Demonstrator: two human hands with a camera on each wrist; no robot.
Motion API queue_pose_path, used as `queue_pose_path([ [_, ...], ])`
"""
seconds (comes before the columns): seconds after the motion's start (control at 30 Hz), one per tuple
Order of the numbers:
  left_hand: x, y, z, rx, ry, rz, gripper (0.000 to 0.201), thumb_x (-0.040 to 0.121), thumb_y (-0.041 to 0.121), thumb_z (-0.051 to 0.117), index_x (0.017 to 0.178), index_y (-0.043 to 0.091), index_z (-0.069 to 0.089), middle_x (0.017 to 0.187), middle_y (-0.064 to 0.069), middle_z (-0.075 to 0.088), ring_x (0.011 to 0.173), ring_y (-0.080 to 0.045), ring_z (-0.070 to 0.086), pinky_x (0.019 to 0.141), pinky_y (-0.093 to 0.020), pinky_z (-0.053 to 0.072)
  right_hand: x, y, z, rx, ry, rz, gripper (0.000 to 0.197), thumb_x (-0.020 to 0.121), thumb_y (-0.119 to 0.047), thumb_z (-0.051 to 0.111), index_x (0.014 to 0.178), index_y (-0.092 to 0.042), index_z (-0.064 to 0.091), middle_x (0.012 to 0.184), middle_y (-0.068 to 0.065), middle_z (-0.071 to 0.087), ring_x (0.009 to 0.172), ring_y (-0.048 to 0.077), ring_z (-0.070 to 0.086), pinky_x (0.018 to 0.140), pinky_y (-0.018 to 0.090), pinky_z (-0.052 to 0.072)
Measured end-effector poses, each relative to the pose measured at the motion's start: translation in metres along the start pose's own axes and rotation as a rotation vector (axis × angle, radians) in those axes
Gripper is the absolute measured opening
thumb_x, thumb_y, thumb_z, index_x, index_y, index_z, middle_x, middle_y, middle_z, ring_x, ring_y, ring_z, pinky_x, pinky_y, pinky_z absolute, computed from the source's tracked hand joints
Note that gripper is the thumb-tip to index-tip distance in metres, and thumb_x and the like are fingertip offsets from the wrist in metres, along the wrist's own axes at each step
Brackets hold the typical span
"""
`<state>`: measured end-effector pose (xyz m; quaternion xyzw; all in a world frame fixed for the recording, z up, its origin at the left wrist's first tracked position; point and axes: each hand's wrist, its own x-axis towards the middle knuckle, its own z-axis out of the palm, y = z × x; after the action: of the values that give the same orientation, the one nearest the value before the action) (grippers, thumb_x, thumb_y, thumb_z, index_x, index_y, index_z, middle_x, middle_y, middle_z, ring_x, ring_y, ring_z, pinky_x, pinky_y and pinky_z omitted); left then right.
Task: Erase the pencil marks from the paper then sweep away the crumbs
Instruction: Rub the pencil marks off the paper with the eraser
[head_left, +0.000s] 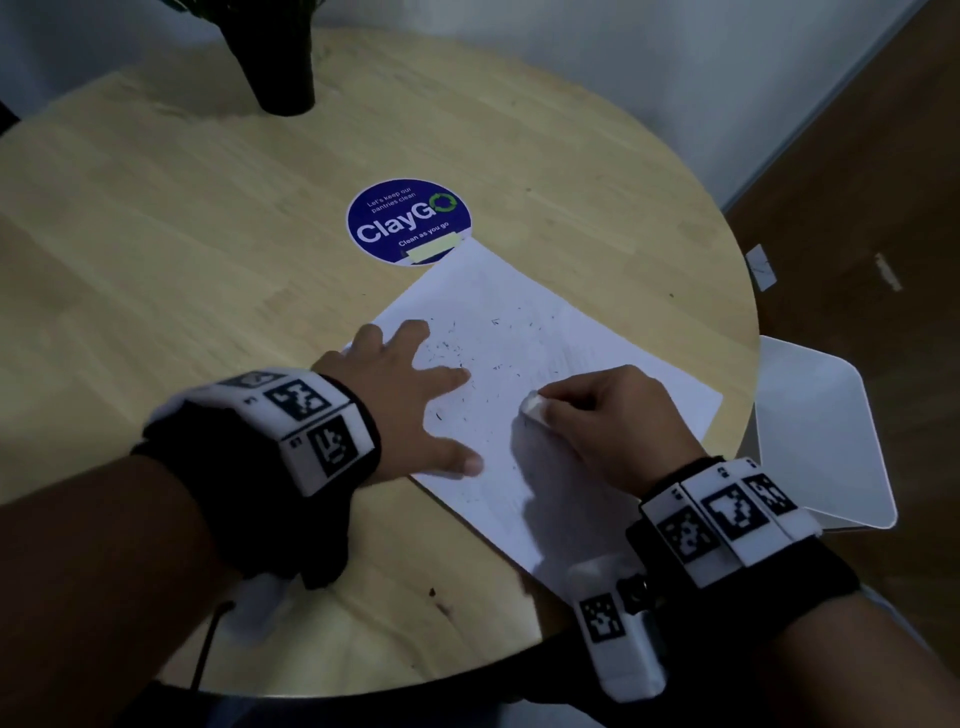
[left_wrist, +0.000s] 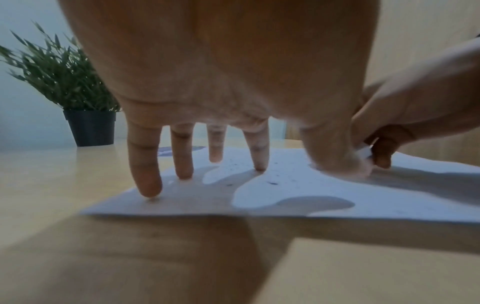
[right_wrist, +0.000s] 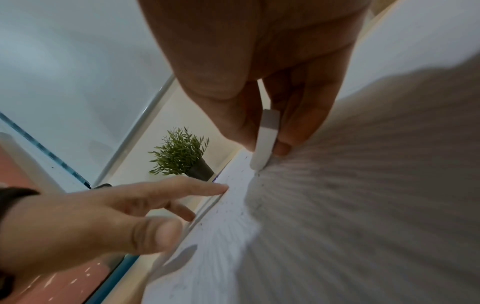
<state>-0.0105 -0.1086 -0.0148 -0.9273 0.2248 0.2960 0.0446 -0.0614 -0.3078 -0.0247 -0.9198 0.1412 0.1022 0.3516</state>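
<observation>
Eraser (head_left: 532, 404) pinched in right fingers (head_left: 558, 410), on paper (head_left: 519, 312)

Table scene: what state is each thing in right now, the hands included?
paper: flat on the table, strewn with crumbs
eraser: pinched upright, tip on the paper
crumbs: scattered, unswept
left hand: fingers spread, pressing the paper down
right hand: pinching the eraser
potted plant: upright at the table's far edge
sticker: flat, one paper corner touching it

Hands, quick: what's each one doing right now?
Left hand: open, fingers spread flat, pressing down the paper.
Right hand: pinching the white eraser, its end on the paper.
</observation>
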Motion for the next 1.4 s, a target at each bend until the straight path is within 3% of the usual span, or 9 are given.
queue_pose_path([
  [0.07,0.006,-0.005,-0.007,0.031,0.054,0.055,0.078,0.075,0.07,0.061,0.141,0.053,0.022,0.152,0.008,0.008,0.138,-0.021,0.012,0.105,-0.039,0.033,-0.001,0.0,0.001,0.016,-0.003,-0.002,0.017,0.087,-0.036,0.066,0.099,-0.031,0.076,0.095,-0.011,0.073,0.089,0.004,0.061,0.06,-0.002,0.038],
  [0.17,0.022,-0.006,-0.013,0.181,0.044,0.159,0.089,0.074,0.06,0.07,0.143,0.051,0.014,0.155,0.011,-0.007,0.142,-0.021,0.0,0.108,-0.041,0.031,0.0,0.003,0.002,0.027,0.0,0.01,0.02,0.087,-0.036,0.065,0.103,-0.032,0.075,0.095,-0.012,0.073,0.091,0.002,0.062,0.061,-0.002,0.037],
  [0.3,0.036,0.004,-0.021,0.31,-0.044,0.172,0.109,0.074,0.059,0.07,0.146,0.051,-0.011,0.157,0.011,-0.016,0.142,-0.028,0.004,0.104,-0.045,0.035,-0.008,0.001,0.006,0.047,-0.091,-0.051,0.016,0.088,-0.032,0.064,0.098,-0.031,0.077,0.086,-0.016,0.072,0.08,-0.003,0.061,0.069,0.005,0.041],
  [0.4,0.035,0.006,-0.019,0.341,-0.036,0.171,0.108,0.074,0.058,0.068,0.145,0.051,-0.012,0.156,0.01,-0.017,0.141,-0.03,0.004,0.099,-0.043,0.037,-0.008,-0.004,0.006,0.043,-0.21,-0.084,0.015,0.087,-0.028,0.066,0.097,-0.03,0.077,0.074,-0.02,0.07,0.068,-0.007,0.058,0.075,0.016,0.045],
  [0.63,0.035,0.002,-0.02,0.323,-0.012,0.184,0.106,0.071,0.061,0.068,0.144,0.055,-0.009,0.157,0.016,-0.017,0.141,-0.027,0.006,0.094,-0.04,0.041,0.0,-0.002,0.0,0.041,-0.122,-0.067,0.013,0.085,-0.027,0.066,0.088,-0.029,0.078,0.046,-0.024,0.056,0.047,-0.011,0.051,0.064,0.016,0.041],
  [1.0,0.036,0.002,-0.016,0.321,0.018,0.182,0.106,0.07,0.061,0.068,0.143,0.056,-0.009,0.156,0.017,-0.017,0.139,-0.027,0.008,0.088,-0.038,0.04,-0.016,-0.011,0.012,0.057,-0.218,-0.121,0.013,0.086,-0.028,0.067,0.091,-0.031,0.078,0.067,-0.02,0.067,0.06,-0.007,0.058,0.072,0.015,0.049],
  [1.13,0.036,0.002,-0.016,0.307,0.03,0.172,0.106,0.07,0.062,0.068,0.143,0.057,-0.008,0.156,0.017,-0.015,0.139,-0.026,0.008,0.086,-0.038,0.039,0.004,-0.004,-0.001,0.094,-0.09,-0.005,0.01,0.083,-0.031,0.069,0.087,-0.031,0.079,0.058,-0.014,0.067,0.053,-0.007,0.056,0.064,0.015,0.043],
  [1.3,0.037,0.003,-0.015,0.334,0.038,0.162,0.106,0.071,0.064,0.067,0.143,0.056,-0.011,0.157,0.016,-0.017,0.141,-0.026,0.007,0.085,-0.036,0.038,-0.017,-0.016,0.012,0.007,-0.252,-0.135,0.013,0.086,-0.029,0.066,0.09,-0.03,0.078,0.056,-0.025,0.06,0.055,-0.012,0.053,0.062,0.007,0.04],
  [1.4,0.036,0.004,-0.014,0.334,0.041,0.156,0.106,0.072,0.063,0.067,0.143,0.056,-0.01,0.157,0.016,-0.016,0.141,-0.026,0.008,0.081,-0.035,0.035,0.008,-0.009,-0.004,0.038,-0.097,-0.004,0.011,0.084,-0.029,0.068,0.087,-0.028,0.078,0.048,-0.016,0.06,0.048,-0.008,0.052,0.056,0.008,0.041],
])
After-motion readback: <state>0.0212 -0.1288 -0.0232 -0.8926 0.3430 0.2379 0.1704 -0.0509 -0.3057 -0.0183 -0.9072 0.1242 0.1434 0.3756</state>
